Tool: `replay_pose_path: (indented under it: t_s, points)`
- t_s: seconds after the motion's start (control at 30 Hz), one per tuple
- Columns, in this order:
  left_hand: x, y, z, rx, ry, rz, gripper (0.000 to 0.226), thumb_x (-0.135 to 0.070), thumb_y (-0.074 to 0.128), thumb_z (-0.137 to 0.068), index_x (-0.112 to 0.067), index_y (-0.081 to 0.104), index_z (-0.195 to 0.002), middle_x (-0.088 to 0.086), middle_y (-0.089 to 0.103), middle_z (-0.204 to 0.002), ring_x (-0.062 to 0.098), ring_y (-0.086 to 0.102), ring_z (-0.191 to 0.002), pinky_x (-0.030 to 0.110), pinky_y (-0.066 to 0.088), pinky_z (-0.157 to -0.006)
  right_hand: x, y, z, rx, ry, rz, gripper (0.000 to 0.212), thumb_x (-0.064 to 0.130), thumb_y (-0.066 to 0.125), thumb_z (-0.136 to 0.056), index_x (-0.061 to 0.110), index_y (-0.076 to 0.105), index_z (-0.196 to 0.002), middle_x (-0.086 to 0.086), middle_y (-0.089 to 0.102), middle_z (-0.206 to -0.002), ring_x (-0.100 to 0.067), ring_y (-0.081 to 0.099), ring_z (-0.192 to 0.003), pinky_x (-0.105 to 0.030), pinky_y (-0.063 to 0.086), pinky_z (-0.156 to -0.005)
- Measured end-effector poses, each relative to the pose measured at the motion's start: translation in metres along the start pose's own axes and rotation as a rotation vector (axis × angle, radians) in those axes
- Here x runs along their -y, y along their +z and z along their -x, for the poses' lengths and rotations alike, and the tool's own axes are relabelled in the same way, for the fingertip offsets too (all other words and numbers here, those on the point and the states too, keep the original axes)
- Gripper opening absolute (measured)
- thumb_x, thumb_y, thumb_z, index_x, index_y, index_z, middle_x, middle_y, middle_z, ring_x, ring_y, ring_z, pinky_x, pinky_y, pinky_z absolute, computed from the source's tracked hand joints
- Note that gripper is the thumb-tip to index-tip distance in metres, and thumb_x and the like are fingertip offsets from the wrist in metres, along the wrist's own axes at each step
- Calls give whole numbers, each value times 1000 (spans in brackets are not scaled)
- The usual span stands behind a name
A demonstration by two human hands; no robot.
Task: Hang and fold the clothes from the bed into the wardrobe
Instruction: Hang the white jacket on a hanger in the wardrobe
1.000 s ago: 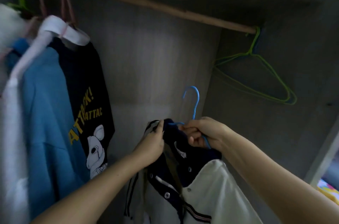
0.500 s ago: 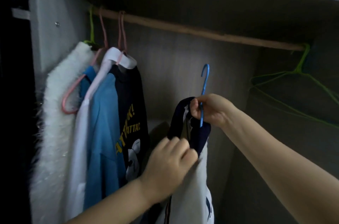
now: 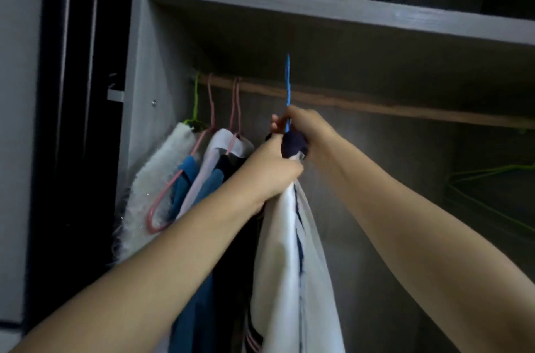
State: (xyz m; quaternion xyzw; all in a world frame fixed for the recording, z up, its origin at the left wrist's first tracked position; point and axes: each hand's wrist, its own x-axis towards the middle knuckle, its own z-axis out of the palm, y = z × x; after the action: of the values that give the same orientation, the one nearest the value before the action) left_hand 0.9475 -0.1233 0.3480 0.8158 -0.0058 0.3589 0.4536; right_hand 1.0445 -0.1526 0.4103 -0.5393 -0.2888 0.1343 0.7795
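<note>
**roomwatcher:** Up inside the wardrobe, just under the wooden rail (image 3: 362,105), the right hand (image 3: 304,124) has its grip closed round the neck of the blue hanger (image 3: 287,83). The hook pokes straight up out of the fist, long axis vertical, its tip already above the rail's height. From where I'm looking the hook crosses in front of the rail, so I can't tell if it's on the near side or touching it.

**foldnhang:** And the garment?

**roomwatcher:** A white jacket with a navy collar (image 3: 289,251) is draped on that hanger, falling in a long narrow bundle below both hands. The left hand (image 3: 272,173) is bunching the cloth right under the collar, fingers curled into it, touching the right hand. So the right hand is nearer the rail and owns the hook; the left just takes the weight.

**foldnhang:** What's the move hinge on?

**roomwatcher:** My guess: hook over the rail, then down. The free stretch lies right of the pink hangers (image 3: 236,104), which already carry a dark tee, a blue top and a fluffy white coat (image 3: 162,173) packed against the left wall. A green hanger (image 3: 492,196) dangles empty far right, well apart.

**foldnhang:** Tight spot?

**roomwatcher:** The shelf (image 3: 318,8) sits close above the rail, with something grey and furry on it. It's dim in there. The bed isn't visible.
</note>
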Motion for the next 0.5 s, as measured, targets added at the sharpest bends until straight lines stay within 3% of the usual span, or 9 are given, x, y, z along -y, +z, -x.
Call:
replay_pose_path:
  t_s: [0.1,0.17,0.23,0.3,0.37,0.5]
  points:
    - [6,-21,-34,-71,26,-427,28,-14,53,-91,-13,57,-118,11,63,-111,28,59,-103,32,47,-80,3,13,-28,-29,-64,168,18,9,35,-102,-3,45,-111,-1,58,-39,-10,54,-31,-17,41,-32]
    - [17,-29,-47,-72,25,-668,35,-13,50,-91,-11,51,-125,12,57,-122,29,54,-114,34,43,-91,-2,20,-45,-55,-68,337,24,6,37,-100,-4,48,-118,-6,62,-49,-13,58,-36,-17,41,-32]
    - [32,-33,-52,-66,-19,-960,53,-8,48,-88,-11,38,-140,11,40,-144,25,30,-138,42,19,-116,-11,26,-60,-83,-61,584,28,7,38,-99,-6,55,-117,-16,68,-79,-21,64,-59,-21,47,-46]
    - [45,-34,-50,-60,-14,-1200,63,-10,45,-90,-11,22,-149,8,16,-158,21,1,-148,48,-6,-118,-24,27,-71,-79,-70,810,32,10,39,-99,-7,55,-122,-23,63,-112,-27,58,-87,-30,46,-71]
    - [56,-35,-50,-72,-7,-1276,66,-10,42,-91,-9,14,-151,7,6,-160,20,-8,-147,50,-12,-116,-34,29,-78,-48,-87,842,36,12,39,-99,-5,52,-129,-18,58,-116,-20,50,-92,-28,43,-72]
    - [59,-38,-56,-78,-24,-1286,71,-10,46,-89,-10,12,-151,7,5,-160,20,-9,-147,53,-12,-114,-35,33,-86,-17,-92,796,37,9,39,-99,-3,49,-133,-12,53,-112,-16,46,-90,-18,40,-54]
